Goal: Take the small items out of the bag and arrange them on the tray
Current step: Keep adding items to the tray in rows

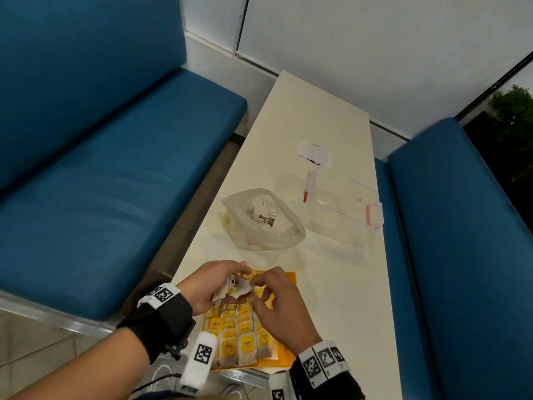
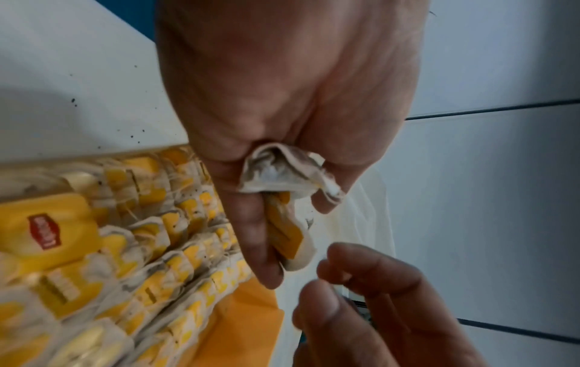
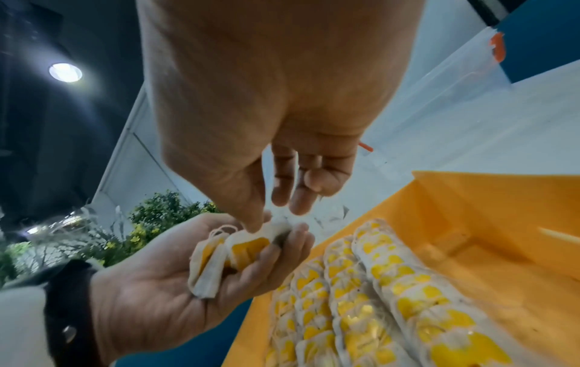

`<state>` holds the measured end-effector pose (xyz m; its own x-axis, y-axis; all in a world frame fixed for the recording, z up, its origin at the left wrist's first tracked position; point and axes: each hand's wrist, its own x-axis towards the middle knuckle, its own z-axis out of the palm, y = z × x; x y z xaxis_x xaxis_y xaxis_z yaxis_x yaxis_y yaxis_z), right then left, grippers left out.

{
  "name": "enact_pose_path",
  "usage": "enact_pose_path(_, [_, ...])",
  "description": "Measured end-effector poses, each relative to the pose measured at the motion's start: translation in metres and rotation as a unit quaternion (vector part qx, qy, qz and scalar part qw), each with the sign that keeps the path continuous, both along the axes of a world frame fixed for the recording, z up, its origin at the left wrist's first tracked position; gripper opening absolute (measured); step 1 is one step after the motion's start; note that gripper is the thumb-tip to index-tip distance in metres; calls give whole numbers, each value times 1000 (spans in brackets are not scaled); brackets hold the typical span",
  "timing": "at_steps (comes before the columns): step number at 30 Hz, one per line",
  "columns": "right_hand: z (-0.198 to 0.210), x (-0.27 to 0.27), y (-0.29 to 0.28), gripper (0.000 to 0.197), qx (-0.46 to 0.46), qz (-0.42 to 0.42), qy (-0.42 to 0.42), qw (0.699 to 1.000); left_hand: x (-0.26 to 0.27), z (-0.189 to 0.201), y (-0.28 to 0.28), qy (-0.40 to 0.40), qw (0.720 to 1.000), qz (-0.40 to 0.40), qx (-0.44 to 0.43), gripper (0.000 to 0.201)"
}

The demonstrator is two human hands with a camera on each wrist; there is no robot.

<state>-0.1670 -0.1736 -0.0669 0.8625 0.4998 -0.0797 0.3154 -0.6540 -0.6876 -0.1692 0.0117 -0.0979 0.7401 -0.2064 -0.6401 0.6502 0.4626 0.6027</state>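
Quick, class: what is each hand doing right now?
Left hand: holds a bunch of tea bags.
Right hand: pinches one tea bag's corner.

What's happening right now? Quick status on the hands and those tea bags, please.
Left hand holds a small bunch of tea bags above the yellow tray. Right hand pinches one off the bunch. Rows already laid in tray. Plastic bag open beyond; nothing blocking.

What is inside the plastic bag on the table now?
Through the open mouth of the plastic bag, a few pale tea bags with strings show. The cloudy, crumpled plastic hides the bottom, so how many remain cannot be told.
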Motion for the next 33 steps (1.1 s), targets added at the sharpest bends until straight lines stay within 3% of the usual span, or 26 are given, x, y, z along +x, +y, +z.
enact_pose_path(5, [-6,-6,10,30,-16,68,-56,996,-2,-4,0,-9,1000,-9,7,27])
enact_pose_path(11, [-12,-3,14,16,-16,43,-80,996,-2,-2,0,-8,1000,10,-9,27])
enact_pose_path(14, [-3,5,10,12,26,-26,-35,999,-3,1,2,-24,999,-40,26,34])
enact_pose_path(17, [6,14,4,21,59,-109,37,992,-6,4,2,-71,991,-90,62,44])
enact_pose_path(20, [11,18,1,16,78,-151,89,981,-9,4,-1,-141,976,-115,122,29])
enact_pose_path(23, [13,20,0,15,89,-163,102,977,-9,1,-4,-181,961,-104,182,8])
enact_pose_path(28, [15,21,-1,13,97,-161,123,975,-8,0,-6,-207,943,-97,244,3])
enact_pose_path(33, [21,24,-5,12,47,-151,113,981,-8,-1,-6,-214,928,-115,281,6])
